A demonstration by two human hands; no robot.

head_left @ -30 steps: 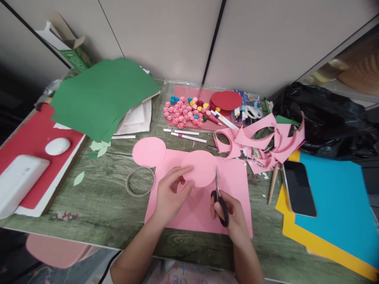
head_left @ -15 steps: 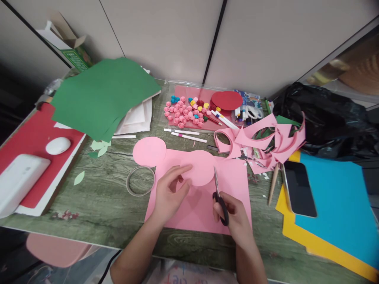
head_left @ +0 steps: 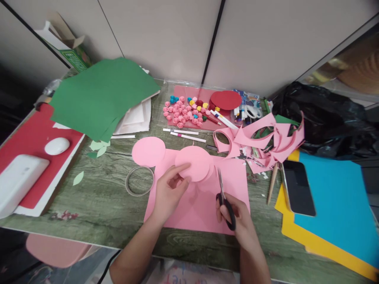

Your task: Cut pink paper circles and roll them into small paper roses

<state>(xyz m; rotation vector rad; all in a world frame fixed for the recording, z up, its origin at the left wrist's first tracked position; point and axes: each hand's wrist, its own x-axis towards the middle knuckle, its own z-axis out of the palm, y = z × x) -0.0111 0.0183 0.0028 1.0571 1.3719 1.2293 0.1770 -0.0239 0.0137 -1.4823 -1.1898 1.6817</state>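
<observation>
My left hand [head_left: 173, 187] pinches the lower left edge of a round pink paper disc [head_left: 194, 161], held above a large pink sheet [head_left: 195, 209]. A thin curved sliver of pink paper [head_left: 211, 173] shows at the disc's right edge. In my right hand [head_left: 237, 215] is a pair of scissors [head_left: 225, 203] with black handles; the blades look closed, point away from me and stand apart from the disc. Another pink disc [head_left: 148, 152] overlaps the sheet's upper left corner. Beside the sheet lies a grey tape ring [head_left: 127, 184].
Pink paper offcuts [head_left: 254, 138] pile up at the back right, near a black plastic bag [head_left: 316, 118]. A phone [head_left: 299, 188] rests on blue paper [head_left: 337, 197]. Small paper roses [head_left: 183, 112], markers [head_left: 188, 137] and green sheets [head_left: 103, 94] lie toward the back.
The scissors have drawn away from the disc, to the right and slightly toward me. The disc has shifted up and left in my left hand, and a sliver now shows along its right edge.
</observation>
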